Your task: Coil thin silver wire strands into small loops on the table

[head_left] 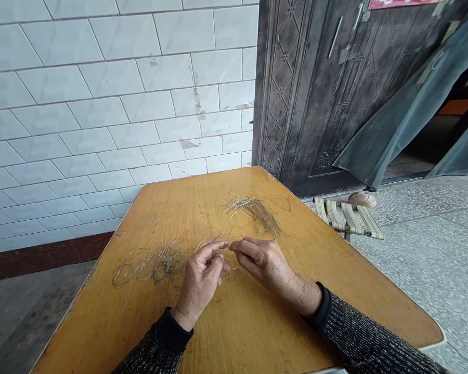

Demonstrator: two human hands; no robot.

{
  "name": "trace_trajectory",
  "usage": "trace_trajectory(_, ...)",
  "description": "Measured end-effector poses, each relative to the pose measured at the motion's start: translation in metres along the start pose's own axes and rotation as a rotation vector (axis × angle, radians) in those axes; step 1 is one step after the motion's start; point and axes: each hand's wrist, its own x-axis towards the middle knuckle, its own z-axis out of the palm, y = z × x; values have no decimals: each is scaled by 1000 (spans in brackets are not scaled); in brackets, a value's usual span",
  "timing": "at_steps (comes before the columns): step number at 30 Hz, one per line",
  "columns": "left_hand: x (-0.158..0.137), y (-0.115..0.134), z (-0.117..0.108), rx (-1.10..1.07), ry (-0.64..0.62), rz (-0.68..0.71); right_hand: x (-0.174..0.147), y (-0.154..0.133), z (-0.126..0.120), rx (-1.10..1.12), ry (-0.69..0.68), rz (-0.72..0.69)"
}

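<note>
My left hand and my right hand meet above the middle of the wooden table, fingertips almost touching. Both are closed in a pinch on a thin wire, of which only short fine ends show around the fingertips. How the wire runs between the fingers is hidden. Left of my left hand lies a loose row of coiled thin wires, some of them touching. Beyond my right hand rests a bundle of straighter thin wires, their light, shiny ends toward the left.
The wooden table has rounded corners and reaches toward a white tiled wall. A dark carved door and a grey-green curtain are at the right. A folding stool with striped straps stands beside the table's right edge.
</note>
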Motion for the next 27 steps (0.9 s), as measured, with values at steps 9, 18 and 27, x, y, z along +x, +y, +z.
trace_trajectory(9,0,1,1,47,-23,-8,0,0,0,-222,-10,-79)
trace_trajectory(18,2,3,0,116,-82,-72,-5,3,9,-314,24,-92)
trace_trajectory(27,3,-4,1,69,-148,-134,-3,1,5,-285,-6,-144)
